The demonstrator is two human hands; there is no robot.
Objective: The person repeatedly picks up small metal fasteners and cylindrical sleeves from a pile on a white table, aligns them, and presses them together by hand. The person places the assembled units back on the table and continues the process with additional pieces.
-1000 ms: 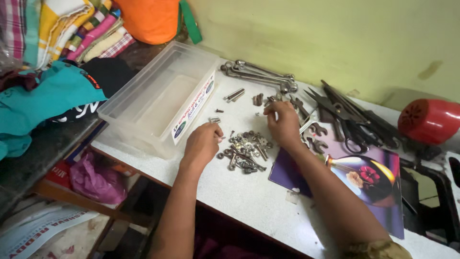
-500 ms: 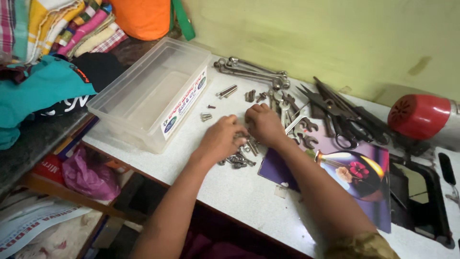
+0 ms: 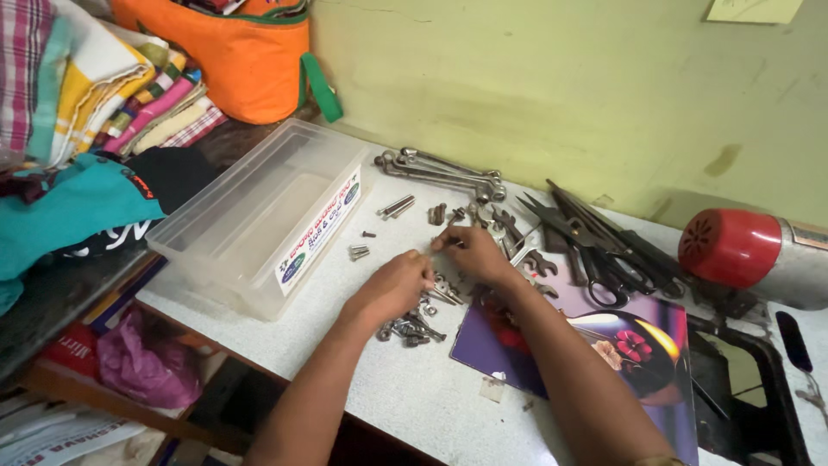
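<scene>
A heap of small bolts, nuts and screws [image 3: 412, 328] lies on the white tabletop [image 3: 414, 397]. My left hand [image 3: 392, 289] rests over the heap with its fingers curled; what they hold is hidden. My right hand [image 3: 476, 255] is just beyond it, its fingertips pinched on a small metal piece near the left hand's thumb. The two hands nearly touch. A purple picture card [image 3: 621, 345] lies under my right forearm.
An open clear plastic box [image 3: 259, 216] stands left of the hands. Long spanners [image 3: 440, 170], loose bolts [image 3: 397, 205], and scissors and pliers [image 3: 595, 250] lie towards the wall. A red hair dryer [image 3: 733, 246] is at right. Folded cloths [image 3: 103, 95] and an orange bag [image 3: 233, 52] are at back left.
My hands were apart on either side of the heap. They have come together over it, fingertips close, and the right hand now pinches a small piece.
</scene>
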